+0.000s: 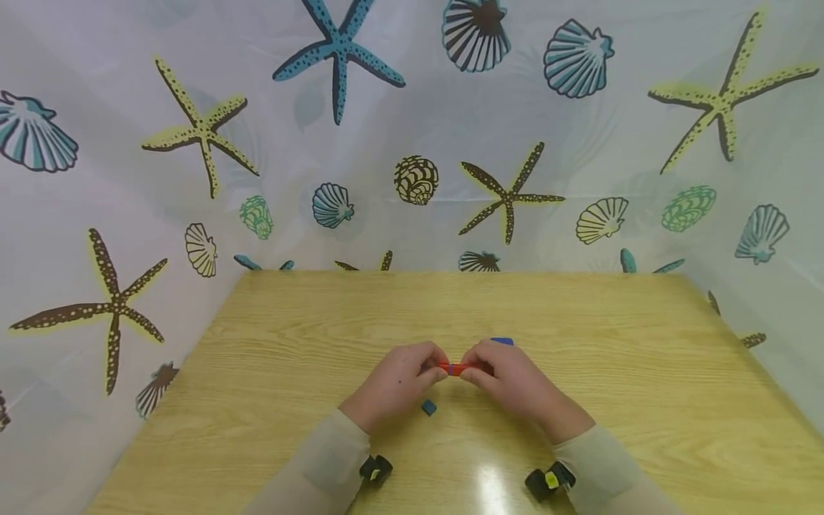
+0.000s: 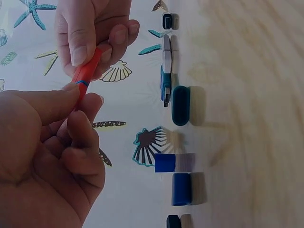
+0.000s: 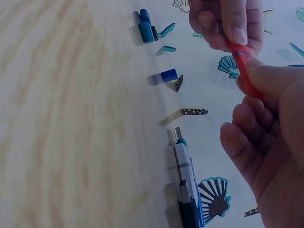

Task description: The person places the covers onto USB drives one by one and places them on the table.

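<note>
Both hands meet over the table, holding a slim red USB stick (image 1: 456,369) with a thin blue band around its middle. The thumb and fingers of my left hand (image 1: 400,379) pinch one end; my right hand (image 1: 515,383) pinches the other. In the left wrist view, the blue band on the red USB stick (image 2: 88,71) shows between the two thumbs. Fingers cover both ends of it, so I cannot tell whether it is capped. A small dark blue piece (image 1: 429,407) lies below the hands, and a blue piece (image 1: 502,341) lies partly behind the right hand.
On the wooden table (image 1: 290,322), the left wrist view shows a teal cap (image 2: 181,105), a blue block (image 2: 165,162) and a blue cap (image 2: 181,189). A grey-white USB stick (image 3: 182,154) appears in the right wrist view. A shell-patterned curtain (image 1: 386,143) surrounds the table.
</note>
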Available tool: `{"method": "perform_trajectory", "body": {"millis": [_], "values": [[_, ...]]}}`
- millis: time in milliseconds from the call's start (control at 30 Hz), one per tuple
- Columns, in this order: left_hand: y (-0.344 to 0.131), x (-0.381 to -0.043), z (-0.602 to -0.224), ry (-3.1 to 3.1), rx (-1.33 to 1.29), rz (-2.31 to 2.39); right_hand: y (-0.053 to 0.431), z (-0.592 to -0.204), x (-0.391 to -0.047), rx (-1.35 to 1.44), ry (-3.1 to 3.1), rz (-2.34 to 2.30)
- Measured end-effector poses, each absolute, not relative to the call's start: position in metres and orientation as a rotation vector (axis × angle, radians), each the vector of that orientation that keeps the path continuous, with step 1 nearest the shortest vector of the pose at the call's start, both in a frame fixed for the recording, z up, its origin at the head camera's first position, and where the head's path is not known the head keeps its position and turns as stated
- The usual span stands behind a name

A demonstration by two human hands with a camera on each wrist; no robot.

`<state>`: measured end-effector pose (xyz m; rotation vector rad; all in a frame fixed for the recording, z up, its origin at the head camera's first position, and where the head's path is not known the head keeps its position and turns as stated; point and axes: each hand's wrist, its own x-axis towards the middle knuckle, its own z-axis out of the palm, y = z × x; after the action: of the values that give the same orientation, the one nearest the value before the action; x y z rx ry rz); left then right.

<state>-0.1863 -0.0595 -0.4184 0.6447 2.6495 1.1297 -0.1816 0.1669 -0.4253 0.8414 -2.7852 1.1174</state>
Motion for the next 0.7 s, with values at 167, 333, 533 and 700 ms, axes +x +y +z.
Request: {"method": "perform_trajectory", "body": {"millis": [167, 333, 533, 700], "values": [[-0.059, -0.184, -0.418, 2.636, 0.657, 1.148, 0.167, -0.429, -0.182, 0.876, -2.753, 1.131], [-0.059, -0.184, -0.418, 2.641, 0.669, 1.146, 0.165, -0.433, -0.181, 0.891, -2.73, 1.128], [-0.058, -0.183, -0.418, 2.616, 0.629, 1.183, 0.166, -0.439, -0.184, 0.805, -2.726, 1.232], [-0.058, -0.183, -0.422, 2.591, 0.626, 1.205, 0.175, -0.446, -0.187, 0.679, -2.744, 1.324]]}}
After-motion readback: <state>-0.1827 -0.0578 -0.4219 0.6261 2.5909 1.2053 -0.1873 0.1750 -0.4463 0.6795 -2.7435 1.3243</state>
